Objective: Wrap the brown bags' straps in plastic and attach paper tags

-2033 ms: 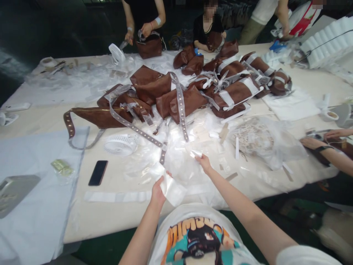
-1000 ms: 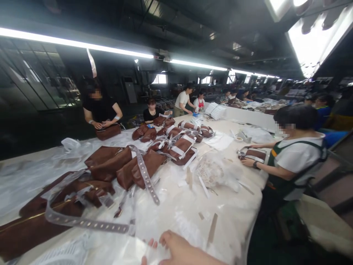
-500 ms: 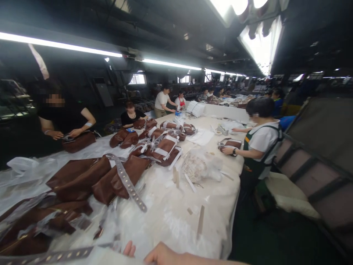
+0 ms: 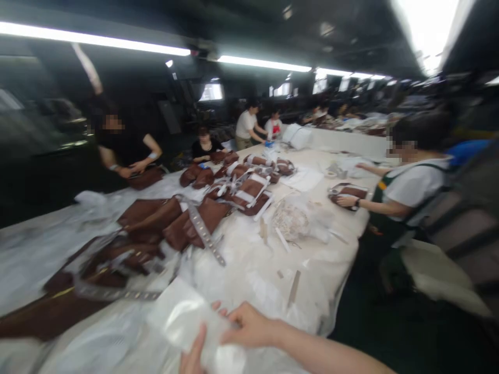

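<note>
My left hand [image 4: 193, 350] and my right hand [image 4: 249, 326] are at the bottom edge of the view, both gripping a clear plastic sheet or bag [image 4: 183, 322]. The picture is blurred, so its exact shape is hard to tell. Beyond my hands, brown leather bags [image 4: 206, 218] lie in piles on the table, some with a grey studded strap [image 4: 205, 234]. The nearest bags are at the lower left, a short way past the plastic.
The long white-covered table [image 4: 249, 265] runs away ahead. A plastic bag of pale scraps [image 4: 290, 221] and small strips lie on it. A co-worker [image 4: 409, 187] at the right works on a bag [image 4: 348, 196]; others sit across the table. The table's right edge drops to the dark floor.
The view has swung up from the tabletop toward the hall and co-workers. My hands have dropped to the bottom edge, and the plastic between them has come back into view.
</note>
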